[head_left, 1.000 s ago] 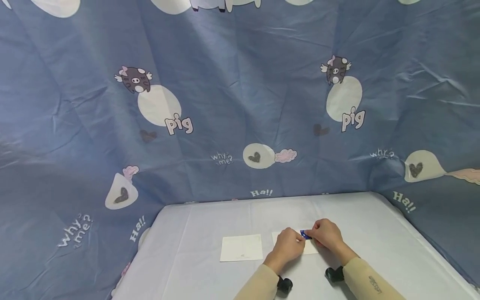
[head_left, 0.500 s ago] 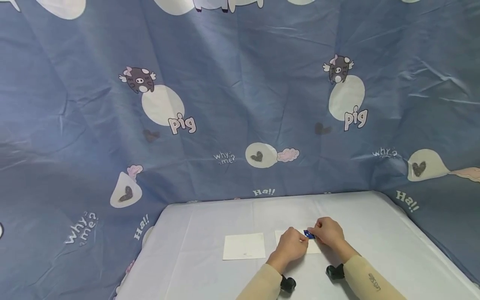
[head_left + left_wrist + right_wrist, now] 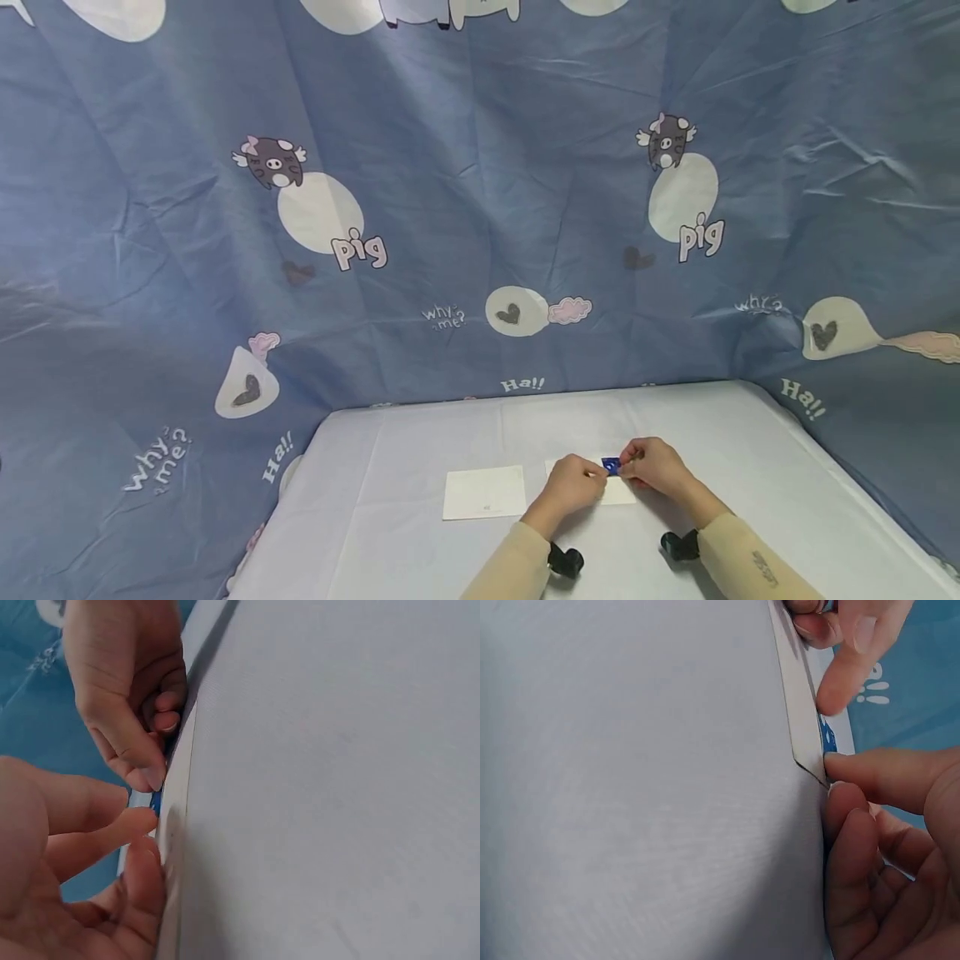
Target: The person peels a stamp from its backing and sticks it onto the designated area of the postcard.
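A small blue stamp-like piece [image 3: 611, 466] with white marks lies over the upper right of a white card [image 3: 617, 492]. My left hand [image 3: 573, 483] is at its left, with a fingertip touching the piece or the card beside it; thumb and finger are apart in the left wrist view. At the right edge, my right hand [image 3: 656, 468] pinches the blue piece between thumb and finger. The right wrist view shows the right hand [image 3: 892, 847] close to the card's corner, its other fingers curled near the tabletop. Fingers partly hide the blue piece and card.
A second white card [image 3: 484, 493] lies to the left on the white-covered table [image 3: 405, 542]. Behind the table hangs a blue patterned curtain [image 3: 465, 208]. Black wrist-worn devices [image 3: 566, 562] sit below both wrists.
The blue piece has turned slightly, its edges now lying closer in line with the card. My right fingers have shifted down along its right side; the left hand has moved slightly left.
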